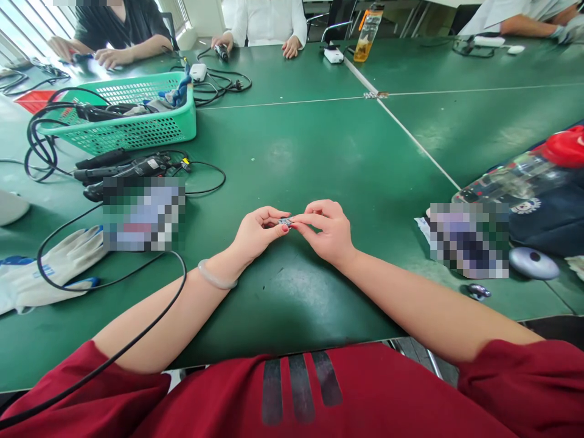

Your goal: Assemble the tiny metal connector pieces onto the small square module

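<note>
A small silvery-dark item [285,222], too small to identify, is held between my two hands above the green table [292,292]. My left hand [259,230] pinches it between thumb and fingers. From the right, my right hand [327,230] closes thumb and index finger on its other end, the remaining fingers curled. A pale bangle [216,277] circles my left wrist. A small shiny purple-grey object [478,291] lies on the table to the right of my right forearm.
On the left are a green basket [137,131] of cables and gloves, black handheld tools [128,173] and white-blue work gloves [55,267]. A black cable crosses my left arm. To the right lie a red-capped bottle [515,176] and an oval case [533,263]. Other people sit across the table.
</note>
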Tool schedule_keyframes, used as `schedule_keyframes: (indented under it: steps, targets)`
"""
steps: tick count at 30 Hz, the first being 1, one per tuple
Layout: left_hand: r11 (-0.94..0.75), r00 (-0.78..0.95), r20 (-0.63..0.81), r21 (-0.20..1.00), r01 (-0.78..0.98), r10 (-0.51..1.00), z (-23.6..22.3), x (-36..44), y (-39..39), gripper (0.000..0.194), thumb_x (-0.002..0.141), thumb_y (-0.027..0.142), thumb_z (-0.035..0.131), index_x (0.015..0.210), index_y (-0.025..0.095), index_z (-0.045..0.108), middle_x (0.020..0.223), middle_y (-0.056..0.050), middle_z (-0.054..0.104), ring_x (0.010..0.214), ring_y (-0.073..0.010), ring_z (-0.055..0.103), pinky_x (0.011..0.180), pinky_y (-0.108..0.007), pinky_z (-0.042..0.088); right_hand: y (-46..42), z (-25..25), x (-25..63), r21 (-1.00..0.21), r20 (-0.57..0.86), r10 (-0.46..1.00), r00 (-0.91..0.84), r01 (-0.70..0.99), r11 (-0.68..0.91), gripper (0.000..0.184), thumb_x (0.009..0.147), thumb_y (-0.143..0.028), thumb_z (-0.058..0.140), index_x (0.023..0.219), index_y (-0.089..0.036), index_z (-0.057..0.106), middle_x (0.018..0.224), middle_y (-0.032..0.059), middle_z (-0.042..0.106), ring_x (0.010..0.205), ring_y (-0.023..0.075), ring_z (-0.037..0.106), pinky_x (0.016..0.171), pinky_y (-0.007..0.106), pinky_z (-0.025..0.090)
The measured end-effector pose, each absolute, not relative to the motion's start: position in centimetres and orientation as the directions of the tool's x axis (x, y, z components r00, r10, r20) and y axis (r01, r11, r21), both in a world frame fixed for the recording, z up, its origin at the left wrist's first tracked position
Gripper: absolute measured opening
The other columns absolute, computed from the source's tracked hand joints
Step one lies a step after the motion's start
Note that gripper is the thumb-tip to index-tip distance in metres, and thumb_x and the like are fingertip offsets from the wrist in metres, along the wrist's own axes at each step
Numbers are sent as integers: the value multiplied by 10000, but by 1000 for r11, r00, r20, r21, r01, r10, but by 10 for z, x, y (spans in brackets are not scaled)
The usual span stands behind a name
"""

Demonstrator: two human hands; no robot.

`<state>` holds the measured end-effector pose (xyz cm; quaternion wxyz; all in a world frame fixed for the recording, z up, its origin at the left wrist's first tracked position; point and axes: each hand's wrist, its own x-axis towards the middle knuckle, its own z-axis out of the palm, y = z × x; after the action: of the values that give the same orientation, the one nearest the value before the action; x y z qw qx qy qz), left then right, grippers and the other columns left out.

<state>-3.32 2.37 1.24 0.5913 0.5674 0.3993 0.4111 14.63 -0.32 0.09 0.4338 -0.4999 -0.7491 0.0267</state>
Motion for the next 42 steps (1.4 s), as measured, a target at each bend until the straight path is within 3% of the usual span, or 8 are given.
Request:
schedule_keyframes:
  steps: [3, 7, 13, 19, 23, 28, 35, 42]
  targets:
    - [45, 364, -17, 997, -69, 931, 13, -34, 24, 414, 575, 412, 833, 862, 153, 685, 820, -61, 732, 744, -163, 670, 769, -323, 523, -6, 4, 148, -370, 649, 740, -173, 779, 507, 223, 895, -442, 557, 875, -337, 753, 820, 18, 638, 728, 150, 505, 781, 366, 364]
    - [45, 372, -12, 996, -81, 928, 12, -34, 24, 374, 612, 389, 817, 864, 156, 670, 858, -65, 736, 783, -172, 680, 806, -336, 521, -9, 5, 148, -307, 630, 745, -220, 810, 500, 221, 922, -394, 522, 978, -341, 729, 901, 20, 672, 819, 181, 522, 810, 391, 335]
    - [5, 202, -2, 1000, -15, 979, 9, -33, 27, 311, 667, 317, 779, 904, 152, 663, 838, -50, 727, 774, -151, 660, 795, -309, 499, 2, -6, 146, -391, 441, 847, -295, 787, 478, 256, 912, -282, 537, 1115, -196, 667, 997, 71, 668, 882, 209, 523, 811, 362, 401]
    - [-1, 194, -7, 999, 40, 981, 8, -33, 28, 322, 689, 333, 756, 931, 143, 660, 862, -63, 726, 790, -155, 654, 786, -304, 487, 8, -9, 143, -413, 274, 883, -381, 782, 466, 112, 883, -246, 586, 896, -202, 689, 907, 49, 645, 833, 191, 508, 794, 328, 412]
    - [-8, 207, -8, 997, 76, 978, 7, -34, 28, 319, 693, 334, 754, 934, 145, 663, 850, -57, 724, 771, -149, 647, 765, -295, 482, 9, -5, 143, -480, 197, 913, -357, 777, 407, 148, 887, -205, 573, 779, -183, 672, 837, 43, 640, 797, 171, 526, 776, 309, 400]
    - [-16, 226, -5, 996, 90, 974, 6, -33, 29, 307, 692, 315, 751, 931, 144, 662, 831, -49, 719, 745, -136, 638, 743, -281, 478, 12, -4, 144, -537, 183, 923, -337, 752, 381, 133, 862, -221, 616, 752, -200, 688, 789, 22, 641, 789, 159, 543, 766, 291, 383]
    - [-34, 241, 1, 991, 133, 971, 8, -34, 28, 318, 704, 333, 740, 946, 142, 660, 858, -59, 722, 760, -147, 641, 755, -297, 483, 4, -3, 144, -484, 205, 896, -394, 755, 442, 182, 863, -346, 628, 765, -195, 656, 726, 1, 619, 726, 141, 520, 722, 288, 340]
    - [-52, 264, -2, 979, 197, 965, 5, -34, 29, 315, 703, 315, 732, 961, 146, 662, 839, -48, 709, 722, -133, 618, 726, -289, 477, 0, 0, 147, -518, 177, 901, -395, 741, 427, 39, 844, -181, 633, 876, -193, 653, 776, 5, 638, 771, 150, 526, 765, 291, 389]
